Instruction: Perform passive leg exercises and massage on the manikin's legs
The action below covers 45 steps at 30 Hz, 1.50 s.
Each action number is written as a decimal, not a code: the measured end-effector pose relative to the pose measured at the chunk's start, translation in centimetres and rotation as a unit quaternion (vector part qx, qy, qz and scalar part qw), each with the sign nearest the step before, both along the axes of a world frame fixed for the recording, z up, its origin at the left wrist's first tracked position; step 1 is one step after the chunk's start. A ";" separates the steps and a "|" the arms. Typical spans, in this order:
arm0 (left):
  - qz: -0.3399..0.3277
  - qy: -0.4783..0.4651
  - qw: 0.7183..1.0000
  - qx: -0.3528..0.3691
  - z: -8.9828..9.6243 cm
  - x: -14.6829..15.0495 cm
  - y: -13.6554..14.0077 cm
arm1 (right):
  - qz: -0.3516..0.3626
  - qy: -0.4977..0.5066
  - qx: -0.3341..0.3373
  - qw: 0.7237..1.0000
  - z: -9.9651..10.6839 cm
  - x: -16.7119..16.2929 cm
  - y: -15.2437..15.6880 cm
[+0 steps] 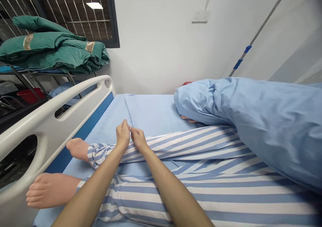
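Note:
My left hand (123,133) and my right hand (138,139) are held close together over the far striped trouser leg (191,141), near its lower end. Both hands are closed with the fingers pinched. What lies between the fingers, if anything, is too small to make out. The trousers are on a figure lying on the bed, with smooth, manikin-like feet, the far foot (78,149) and the near foot (51,190). Past my hands lies the light blue bed sheet (153,109), with a fold line running across it. My forearms cover part of the near trouser leg (136,195).
A white bed end board (47,119) rises at the left. A bunched blue quilt (271,119) covers the figure's upper part, with fingertips (188,119) showing beneath. Green folded bedding (60,49) lies on another bed behind. A metal pole (261,29) stands at the back right.

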<state>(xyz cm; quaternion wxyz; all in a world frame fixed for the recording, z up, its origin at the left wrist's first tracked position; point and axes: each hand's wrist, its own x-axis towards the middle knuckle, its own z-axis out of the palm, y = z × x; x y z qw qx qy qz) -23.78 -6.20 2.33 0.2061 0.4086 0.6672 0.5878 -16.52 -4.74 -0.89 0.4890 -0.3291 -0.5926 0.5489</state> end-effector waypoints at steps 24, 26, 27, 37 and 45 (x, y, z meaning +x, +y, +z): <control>0.044 0.236 0.959 -0.149 -3.9 1.6 -1.5 | -0.111 -0.211 0.136 0.962 2.8 5.9 0.6; 0.039 0.239 0.960 -0.139 -4.1 1.6 -1.7 | -0.128 -0.229 0.131 0.956 1.4 6.1 0.7; 0.036 0.240 0.961 -0.136 -4.1 1.6 -1.7 | -0.132 -0.233 0.130 0.955 0.8 6.1 0.7; -0.024 0.118 0.991 -0.052 -0.3 5.4 0.4 | -0.117 -0.073 0.043 0.990 0.5 6.6 1.7; -0.030 0.164 0.984 -0.068 -2.7 7.8 0.9 | -0.119 -0.002 -0.006 0.993 0.1 7.0 2.3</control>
